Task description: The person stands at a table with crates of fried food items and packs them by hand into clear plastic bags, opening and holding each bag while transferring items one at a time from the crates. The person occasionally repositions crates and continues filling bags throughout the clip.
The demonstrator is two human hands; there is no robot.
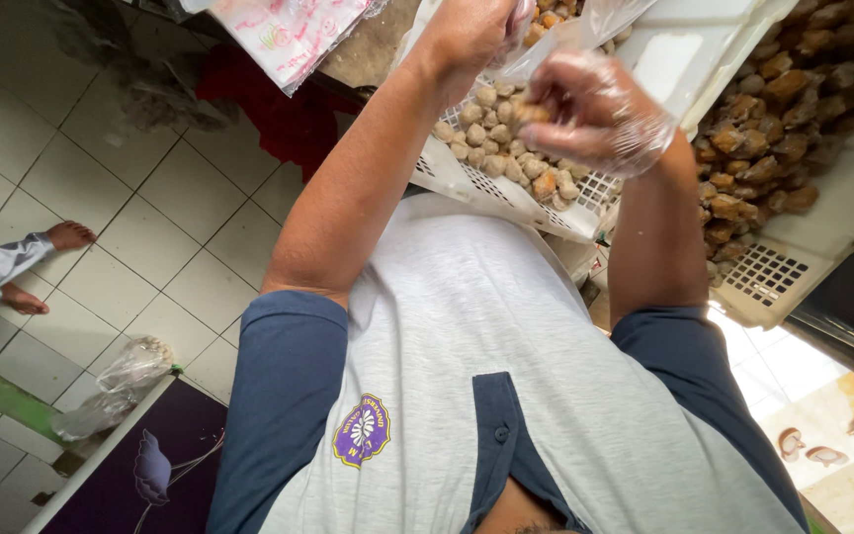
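Note:
My left hand (469, 32) is raised over a white perforated tray (491, 198) and grips the mouth of a clear plastic bag (600, 18). My right hand (595, 111) wears a thin clear plastic glove and pinches a pale brown food ball (529, 112) just above the tray. Several similar pale balls (494, 138) lie heaped in the tray under both hands. My grey shirt with dark blue sleeves fills the lower half of the view.
A second white tray (778, 272) at the right holds a heap of darker brown balls (773, 109). Another person's bare feet (63, 235) rest on the white tiled floor at left. A filled plastic bag (123, 381) lies on a dark purple surface's edge. A pink-printed packet (289, 35) sits top centre.

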